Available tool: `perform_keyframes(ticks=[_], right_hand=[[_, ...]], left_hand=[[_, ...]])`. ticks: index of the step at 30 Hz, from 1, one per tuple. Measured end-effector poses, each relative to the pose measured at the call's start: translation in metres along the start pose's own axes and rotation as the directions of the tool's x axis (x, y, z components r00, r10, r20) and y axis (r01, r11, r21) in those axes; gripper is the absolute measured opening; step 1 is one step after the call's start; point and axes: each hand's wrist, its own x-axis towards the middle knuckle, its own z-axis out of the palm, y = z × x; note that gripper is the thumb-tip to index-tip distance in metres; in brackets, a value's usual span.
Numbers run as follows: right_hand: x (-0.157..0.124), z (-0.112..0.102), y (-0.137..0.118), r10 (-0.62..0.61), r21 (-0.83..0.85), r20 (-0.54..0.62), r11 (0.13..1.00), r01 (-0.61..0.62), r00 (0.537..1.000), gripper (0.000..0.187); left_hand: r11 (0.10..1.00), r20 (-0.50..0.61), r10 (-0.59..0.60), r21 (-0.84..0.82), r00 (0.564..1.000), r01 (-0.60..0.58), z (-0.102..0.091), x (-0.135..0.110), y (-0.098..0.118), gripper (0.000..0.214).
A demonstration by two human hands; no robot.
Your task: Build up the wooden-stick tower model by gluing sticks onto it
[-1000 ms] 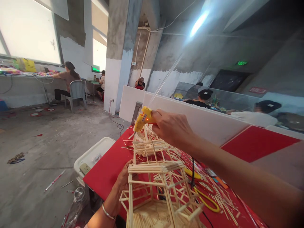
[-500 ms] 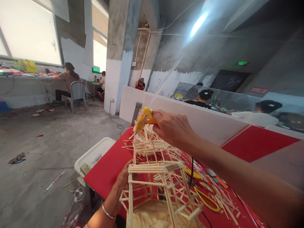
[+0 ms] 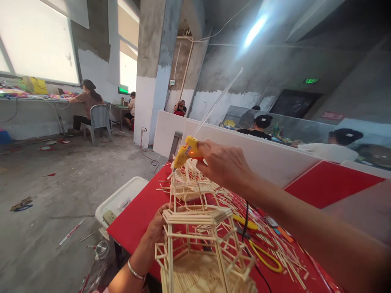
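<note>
A tall tower built of thin wooden sticks (image 3: 195, 228) stands on the red table (image 3: 140, 215) in front of me. My right hand (image 3: 224, 165) grips a yellow hot glue gun (image 3: 187, 150). Its nozzle points down at the tower's top tier, and a clear glue stick juts from its back. My left hand (image 3: 155, 228), with a bracelet on the wrist, holds the tower's left side at mid height, fingers partly hidden behind the sticks.
Loose wooden sticks, yellow-handled scissors (image 3: 262, 254) and a black cord lie on the table to the right. A white partition (image 3: 269, 154) runs behind it. A white bin (image 3: 120, 199) stands at the table's left. Other people sit at tables farther off.
The tower has turned and shifted slightly to the left in my left hand. The glue gun stays at the top tier, barely moved.
</note>
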Motion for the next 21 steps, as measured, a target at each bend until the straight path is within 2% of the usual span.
perform_keyframes(ticks=[3, 7, 10, 12, 14, 16, 18, 21], right_hand=[[-0.001, -0.005, 0.004, 0.019, 0.01, -0.01, 1.0, -0.019, 1.0, 0.032], [-0.005, -0.014, 0.013, 0.064, 0.017, -0.053, 0.998, -0.063, 0.997, 0.033], [-0.011, -0.02, 0.022, 0.088, 0.006, -0.098, 0.996, -0.088, 0.991, 0.034], [-0.018, -0.023, 0.028, 0.097, 0.003, -0.113, 0.995, -0.097, 0.989, 0.037], [-0.026, -0.025, 0.034, 0.108, 0.0, -0.105, 0.994, -0.108, 0.989, 0.038], [-0.035, -0.026, 0.039, 0.121, -0.009, -0.076, 0.993, -0.122, 0.99, 0.039], [-0.044, -0.026, 0.043, 0.132, -0.023, -0.039, 0.991, -0.133, 0.99, 0.04], [-0.058, -0.021, 0.048, 0.129, -0.04, -0.009, 0.991, -0.129, 0.992, 0.041]], left_hand=[[0.999, -0.044, 0.037, -0.008, 0.998, -0.038, 0.001, 0.0, 0.016, 0.039], [0.997, -0.025, 0.062, 0.051, 0.998, -0.061, 0.004, 0.0, 0.047, 0.039], [0.971, 0.023, 0.081, 0.222, 0.996, -0.084, 0.004, -0.002, 0.071, 0.033], [0.916, 0.036, 0.099, 0.387, 0.994, -0.105, 0.005, -0.003, 0.086, 0.03], [0.82, 0.06, 0.166, 0.547, 0.984, -0.172, 0.009, -0.003, 0.102, 0.027], [0.685, 0.142, 0.228, 0.68, 0.963, -0.262, 0.016, -0.003, 0.118, 0.021], [0.499, 0.242, 0.268, 0.793, 0.932, -0.35, 0.027, -0.004, 0.134, 0.013], [0.252, 0.384, 0.282, 0.855, 0.879, -0.454, 0.043, -0.005, 0.156, 0.01]])
